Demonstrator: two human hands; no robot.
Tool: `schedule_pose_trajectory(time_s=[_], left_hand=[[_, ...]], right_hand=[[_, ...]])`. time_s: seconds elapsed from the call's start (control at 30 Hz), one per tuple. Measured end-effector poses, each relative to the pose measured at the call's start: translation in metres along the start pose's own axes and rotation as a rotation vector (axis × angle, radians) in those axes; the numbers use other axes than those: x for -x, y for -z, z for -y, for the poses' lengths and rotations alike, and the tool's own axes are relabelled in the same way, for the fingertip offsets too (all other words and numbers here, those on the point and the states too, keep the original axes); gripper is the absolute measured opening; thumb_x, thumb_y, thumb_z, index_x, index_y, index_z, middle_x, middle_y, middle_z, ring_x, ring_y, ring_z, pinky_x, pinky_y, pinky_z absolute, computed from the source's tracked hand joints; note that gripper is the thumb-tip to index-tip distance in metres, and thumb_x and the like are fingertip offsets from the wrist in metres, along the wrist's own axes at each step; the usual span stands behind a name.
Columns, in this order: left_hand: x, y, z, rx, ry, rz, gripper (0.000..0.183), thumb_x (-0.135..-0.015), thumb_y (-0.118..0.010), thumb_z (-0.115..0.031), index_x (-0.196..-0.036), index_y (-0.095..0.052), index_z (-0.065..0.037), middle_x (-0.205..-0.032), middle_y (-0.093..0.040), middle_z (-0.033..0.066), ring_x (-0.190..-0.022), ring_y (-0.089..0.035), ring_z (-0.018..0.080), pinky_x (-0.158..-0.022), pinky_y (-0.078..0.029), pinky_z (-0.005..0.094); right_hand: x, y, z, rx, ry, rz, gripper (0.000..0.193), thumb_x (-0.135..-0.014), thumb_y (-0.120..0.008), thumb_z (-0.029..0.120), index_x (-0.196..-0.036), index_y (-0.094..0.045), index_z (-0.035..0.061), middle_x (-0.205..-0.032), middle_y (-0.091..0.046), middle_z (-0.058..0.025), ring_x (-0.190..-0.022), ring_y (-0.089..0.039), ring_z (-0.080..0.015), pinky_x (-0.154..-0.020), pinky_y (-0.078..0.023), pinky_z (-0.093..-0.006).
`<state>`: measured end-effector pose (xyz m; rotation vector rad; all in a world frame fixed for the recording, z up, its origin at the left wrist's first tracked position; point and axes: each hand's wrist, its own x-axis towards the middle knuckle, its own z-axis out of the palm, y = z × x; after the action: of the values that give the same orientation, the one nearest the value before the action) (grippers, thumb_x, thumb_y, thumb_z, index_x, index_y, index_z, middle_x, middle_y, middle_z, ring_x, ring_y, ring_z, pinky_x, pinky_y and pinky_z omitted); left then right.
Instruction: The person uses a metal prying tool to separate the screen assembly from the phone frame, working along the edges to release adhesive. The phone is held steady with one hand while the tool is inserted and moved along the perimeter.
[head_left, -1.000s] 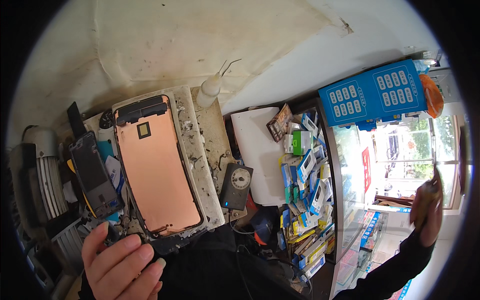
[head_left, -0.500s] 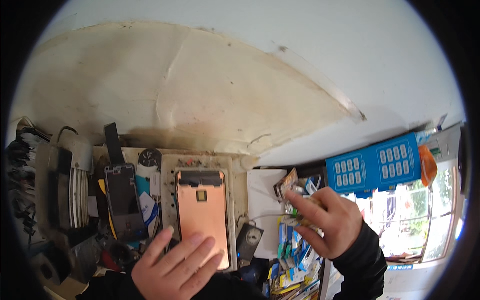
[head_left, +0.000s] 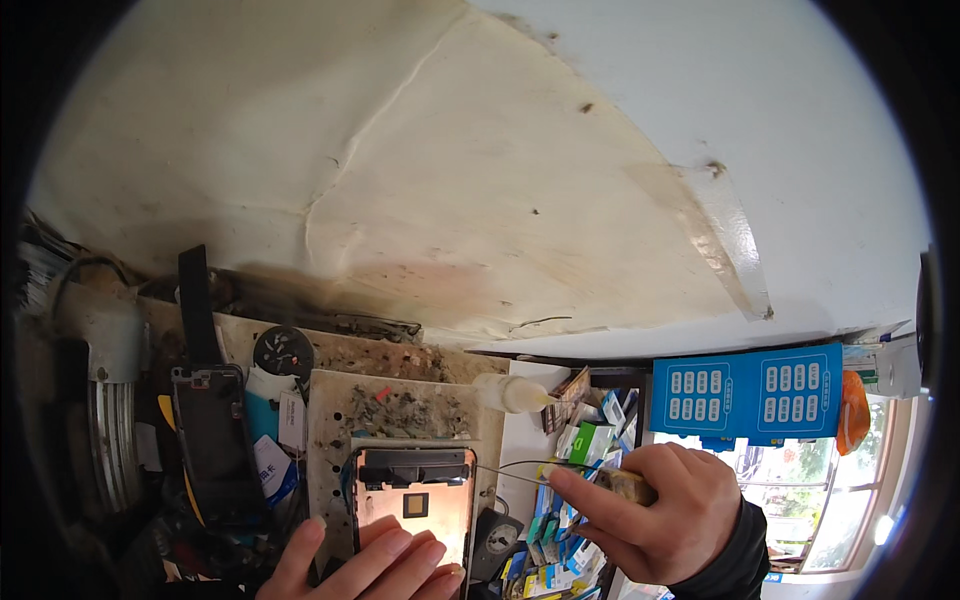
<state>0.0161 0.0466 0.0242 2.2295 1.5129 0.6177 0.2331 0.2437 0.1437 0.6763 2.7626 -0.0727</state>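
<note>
A phone display panel (head_left: 455, 505) lies with its copper-coloured back up on a stained work plate, a black strip across its top. My left hand (head_left: 375, 565) rests on its lower part, fingers stretched out and lying flat. My right hand (head_left: 665, 510) is closed round a tool with a thin metal rod (head_left: 515, 474) and a worn yellowish-brown grip (head_left: 628, 486). The rod's tip reaches the panel's upper right corner; whether it touches I cannot tell. A dark cord curves just above the rod.
A dark phone frame (head_left: 215, 430) lies at the left near a round black dish (head_left: 283, 352). A small bottle (head_left: 512, 393) stands behind the plate (head_left: 340, 400). Right of the panel are a dark box with a dial (head_left: 497, 540) and piled small packets. A blue sheet (head_left: 745, 392) hangs at the right.
The view has shifted, so the bench sits lower. My right hand has turned, and its tool's rod now points left to the panel's corner. My left hand stays on the panel.
</note>
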Motion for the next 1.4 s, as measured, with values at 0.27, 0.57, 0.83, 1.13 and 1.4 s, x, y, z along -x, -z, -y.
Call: schedule_pose_trajectory(time_s=[0.27, 0.57, 0.83, 1.13, 1.4], left_hand=[[0.000, -0.001, 0.000, -0.020, 0.002, -0.010, 0.088, -0.094, -0.038, -0.082, -0.148, -0.059, -0.016, -0.158, -0.049, 0.0077, -0.150, -0.040, 0.0270, -0.120, -0.011, 0.0725], [-0.001, -0.001, 0.000, -0.021, -0.001, -0.022, 0.086, -0.095, -0.037, -0.081, -0.146, -0.061, -0.016, -0.157, -0.051, 0.0078, -0.149, -0.043, 0.0270, -0.119, -0.011, 0.0741], [-0.001, -0.001, 0.000, -0.029, -0.001, -0.024, 0.086, -0.095, -0.037, -0.081, -0.145, -0.062, -0.016, -0.156, -0.052, 0.0079, -0.149, -0.043, 0.0272, -0.118, -0.010, 0.0748], [-0.001, -0.001, -0.002, -0.031, 0.010, -0.018, 0.086, -0.095, -0.037, -0.081, -0.146, -0.061, -0.016, -0.156, -0.053, 0.0075, -0.149, -0.042, 0.0269, -0.119, -0.009, 0.0751], [-0.001, -0.004, -0.002, -0.030, 0.004, -0.025, 0.086, -0.095, -0.038, -0.082, -0.146, -0.061, -0.016, -0.155, -0.053, 0.0075, -0.149, -0.043, 0.0275, -0.119, -0.007, 0.0761]], right_hand=[[-0.002, -0.004, -0.006, -0.025, 0.024, -0.008, 0.057, -0.074, -0.086, 0.030, -0.130, -0.075, 0.0257, -0.080, -0.057, -0.0099, -0.061, -0.061, -0.0233, -0.052, -0.048, -0.0347], [-0.002, -0.008, -0.010, -0.038, 0.037, -0.029, 0.058, -0.072, -0.086, 0.030, -0.129, -0.076, 0.0270, -0.080, -0.057, -0.0094, -0.061, -0.061, -0.0232, -0.052, -0.049, -0.0348], [-0.002, -0.007, -0.008, -0.048, 0.023, -0.005, 0.056, -0.072, -0.087, 0.032, -0.127, -0.076, 0.0280, -0.077, -0.057, -0.0084, -0.059, -0.060, -0.0214, -0.050, -0.046, -0.0339], [0.002, -0.015, -0.012, -0.070, 0.047, -0.038, 0.056, -0.070, -0.088, 0.030, -0.125, -0.077, 0.0298, -0.079, -0.058, -0.0084, -0.058, -0.060, -0.0214, -0.049, -0.046, -0.0343], [0.004, -0.018, -0.013, -0.086, 0.053, -0.051, 0.057, -0.068, -0.088, 0.029, -0.124, -0.078, 0.0301, -0.080, -0.059, -0.0081, -0.057, -0.060, -0.0212, -0.049, -0.046, -0.0338]])
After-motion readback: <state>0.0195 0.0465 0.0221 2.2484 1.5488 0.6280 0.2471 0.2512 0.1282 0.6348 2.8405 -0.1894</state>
